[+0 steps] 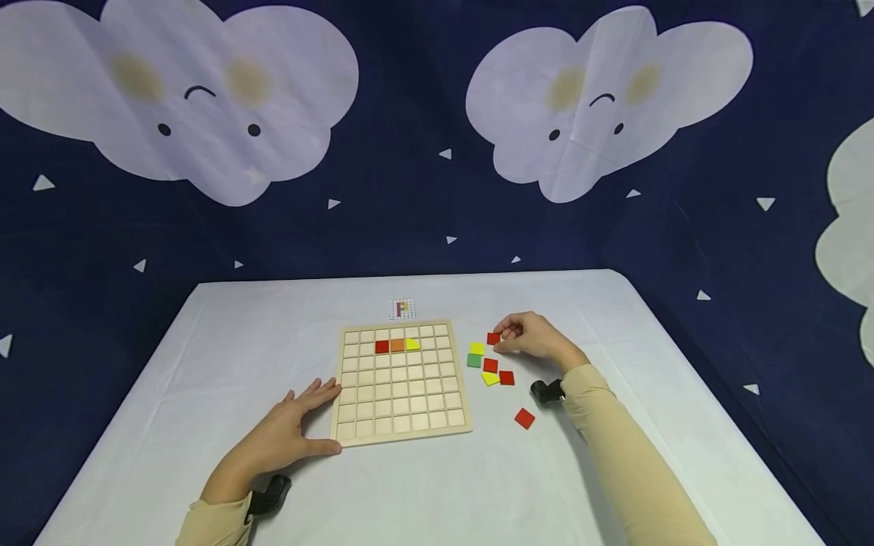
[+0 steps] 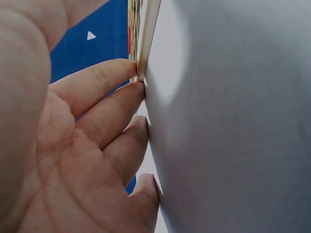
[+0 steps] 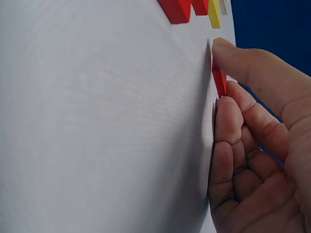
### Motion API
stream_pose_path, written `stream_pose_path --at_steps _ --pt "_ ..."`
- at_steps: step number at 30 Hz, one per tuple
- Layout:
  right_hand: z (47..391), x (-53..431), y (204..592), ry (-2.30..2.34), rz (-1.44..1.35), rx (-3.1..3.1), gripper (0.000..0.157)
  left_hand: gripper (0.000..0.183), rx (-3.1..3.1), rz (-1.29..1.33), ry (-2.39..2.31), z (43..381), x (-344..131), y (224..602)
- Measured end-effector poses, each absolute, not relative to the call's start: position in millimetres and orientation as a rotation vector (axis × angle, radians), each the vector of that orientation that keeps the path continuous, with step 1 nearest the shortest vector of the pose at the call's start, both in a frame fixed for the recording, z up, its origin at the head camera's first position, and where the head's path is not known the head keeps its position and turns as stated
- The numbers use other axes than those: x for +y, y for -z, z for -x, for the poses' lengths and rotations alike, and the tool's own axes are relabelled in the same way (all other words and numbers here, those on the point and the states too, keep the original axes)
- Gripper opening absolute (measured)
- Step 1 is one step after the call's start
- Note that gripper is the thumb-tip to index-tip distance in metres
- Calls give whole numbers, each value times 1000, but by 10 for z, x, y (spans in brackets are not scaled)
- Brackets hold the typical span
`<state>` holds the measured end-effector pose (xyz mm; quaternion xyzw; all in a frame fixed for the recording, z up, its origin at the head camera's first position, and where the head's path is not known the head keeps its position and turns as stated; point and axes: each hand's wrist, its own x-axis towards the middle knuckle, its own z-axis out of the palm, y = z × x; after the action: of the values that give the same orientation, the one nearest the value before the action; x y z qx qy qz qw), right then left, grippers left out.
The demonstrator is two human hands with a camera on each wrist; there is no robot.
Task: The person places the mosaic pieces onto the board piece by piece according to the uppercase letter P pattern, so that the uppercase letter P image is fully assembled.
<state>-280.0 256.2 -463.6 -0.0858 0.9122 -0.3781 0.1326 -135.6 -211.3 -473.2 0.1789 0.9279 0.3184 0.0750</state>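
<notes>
right grip (image 1: 536, 336): pinching flat red square tile (image 1: 494, 338) | left grip (image 1: 285, 430): splayed, touching gridded wooden board (image 1: 400, 389)

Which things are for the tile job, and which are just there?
Seem part of it:
flat wooden grid board, touched by the left hand
red square tile, pinched by the right hand
red, orange and yellow tiles on the board
loose red, yellow and green tiles beside it
small printed colour grid, probably

Just there:
dark blue cloud-patterned cloth
white table covering
black wrist cameras
</notes>
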Motion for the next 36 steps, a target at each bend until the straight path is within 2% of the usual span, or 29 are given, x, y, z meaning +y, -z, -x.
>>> stream_pose_path --at_steps 13,36 --pt "2821 2511 4628 1066 290 2704 25 99 2781 -527 -953 1367 -2121 4736" --pt "2894 2372 4525 1114 352 2725 24 99 2780 -500 -942 1370 -2104 4740"
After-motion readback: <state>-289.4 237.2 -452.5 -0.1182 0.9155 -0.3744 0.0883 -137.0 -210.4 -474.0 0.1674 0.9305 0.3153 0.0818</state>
